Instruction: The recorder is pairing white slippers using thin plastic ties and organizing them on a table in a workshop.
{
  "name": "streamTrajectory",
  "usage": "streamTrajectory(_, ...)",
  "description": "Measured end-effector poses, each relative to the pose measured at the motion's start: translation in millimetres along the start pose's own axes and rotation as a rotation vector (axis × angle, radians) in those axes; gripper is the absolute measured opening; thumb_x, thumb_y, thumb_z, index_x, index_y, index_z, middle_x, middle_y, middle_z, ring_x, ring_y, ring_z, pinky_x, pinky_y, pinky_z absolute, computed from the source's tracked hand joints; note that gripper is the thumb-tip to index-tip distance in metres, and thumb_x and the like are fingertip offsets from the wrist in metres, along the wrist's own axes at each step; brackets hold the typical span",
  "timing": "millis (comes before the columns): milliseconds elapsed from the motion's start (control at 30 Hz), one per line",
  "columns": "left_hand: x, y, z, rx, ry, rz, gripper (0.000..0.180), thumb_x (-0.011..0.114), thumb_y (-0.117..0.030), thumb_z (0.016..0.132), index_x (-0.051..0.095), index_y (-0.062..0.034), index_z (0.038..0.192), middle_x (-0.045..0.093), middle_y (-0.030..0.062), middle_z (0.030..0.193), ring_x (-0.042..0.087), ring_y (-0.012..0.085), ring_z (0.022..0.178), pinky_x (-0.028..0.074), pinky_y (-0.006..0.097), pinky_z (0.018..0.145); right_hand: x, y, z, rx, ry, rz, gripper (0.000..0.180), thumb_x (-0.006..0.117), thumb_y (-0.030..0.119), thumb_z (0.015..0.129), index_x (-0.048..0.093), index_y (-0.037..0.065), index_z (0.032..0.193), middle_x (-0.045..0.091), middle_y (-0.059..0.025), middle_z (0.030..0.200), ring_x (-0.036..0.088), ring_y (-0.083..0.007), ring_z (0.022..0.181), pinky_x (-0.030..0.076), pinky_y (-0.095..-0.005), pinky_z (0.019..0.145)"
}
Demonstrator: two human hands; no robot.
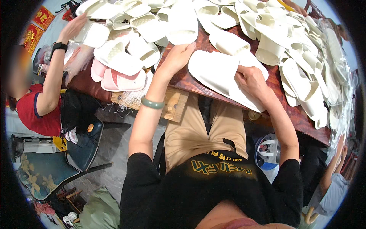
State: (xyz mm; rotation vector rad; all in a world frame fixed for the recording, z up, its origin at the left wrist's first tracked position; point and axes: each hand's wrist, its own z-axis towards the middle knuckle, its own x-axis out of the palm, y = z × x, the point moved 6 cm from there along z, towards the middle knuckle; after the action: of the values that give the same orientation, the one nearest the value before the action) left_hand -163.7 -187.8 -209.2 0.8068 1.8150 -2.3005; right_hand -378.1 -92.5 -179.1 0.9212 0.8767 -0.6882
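Observation:
My right hand [249,80] grips a white slipper sole [215,72] lying flat at the near edge of the dark wooden table [190,82]. My left hand [178,57], with a green bangle [152,103] on its wrist, reaches forward with fingers apart and rests by a white slipper [182,28] in the heap. It holds nothing that I can see. White slippers in a large pile [274,34] cover the table beyond both hands.
A person in a red top [32,110] sits at the left, one hand [72,26] on the slippers. Pink slippers [118,80] lie at the left table edge. A green chair [49,168] stands lower left. Another person's arm [335,168] shows at right.

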Motion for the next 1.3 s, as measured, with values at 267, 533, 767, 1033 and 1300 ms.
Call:
streamTrajectory(267,15,14,61,-0.271,0.216,-0.085,0.032,0.052,-0.027,0.088,0.063,0.0005,0.099,0.067,0.0066,0.086,0.051,0.0095,0.066,0.039,0.023,0.058,4,-5,3,0.003,-0.03,0.031,0.013,0.056,0.014,0.079,0.064,0.004,0.082,0.06,-0.019,0.065,0.06,-0.0362,0.062,0.048,-0.0437,0.059)
streamTrajectory(533,17,8,62,-0.152,0.307,-0.23,0.035,0.058,-0.018,0.082,0.058,0.0055,0.108,0.068,0.0099,0.092,0.057,0.0117,0.074,0.044,0.023,0.066,4,-11,5,0.031,-0.052,0.067,0.013,0.055,0.014,0.079,0.064,0.005,0.081,0.059,-0.0189,0.064,0.059,-0.0371,0.061,0.047,-0.0445,0.058)
streamTrajectory(767,18,11,55,-0.109,0.255,-0.318,0.031,0.058,-0.015,0.083,0.058,0.006,0.105,0.068,0.0118,0.09,0.061,0.0122,0.08,0.044,0.022,0.064,1,-7,2,0.012,-0.022,0.078,0.015,0.054,0.011,0.079,0.061,0.004,0.09,0.059,-0.0195,0.069,0.058,-0.0375,0.066,0.046,-0.0447,0.061)
streamTrajectory(1033,2,-20,65,-0.051,-0.042,-0.231,0.017,0.059,-0.016,0.086,0.062,0.0009,0.089,0.067,0.0076,0.083,0.059,0.0083,0.068,0.04,0.019,0.053,-48,31,-34,-0.24,-0.088,-0.547,0.032,0.056,0.006,0.067,0.055,0.001,0.099,0.051,-0.0118,0.103,0.048,-0.0251,0.092,0.044,-0.0328,0.072)
streamTrajectory(1300,62,-16,104,-0.039,0.074,-0.385,0.018,0.062,-0.018,0.084,0.063,-0.0002,0.086,0.063,0.0029,0.074,0.051,0.0074,0.06,0.041,0.021,0.053,-35,39,-48,-0.27,-0.032,-0.499,0.045,0.057,0.008,0.065,0.049,-0.005,0.107,0.048,-0.0135,0.103,0.049,-0.0261,0.094,0.047,-0.0326,0.078)
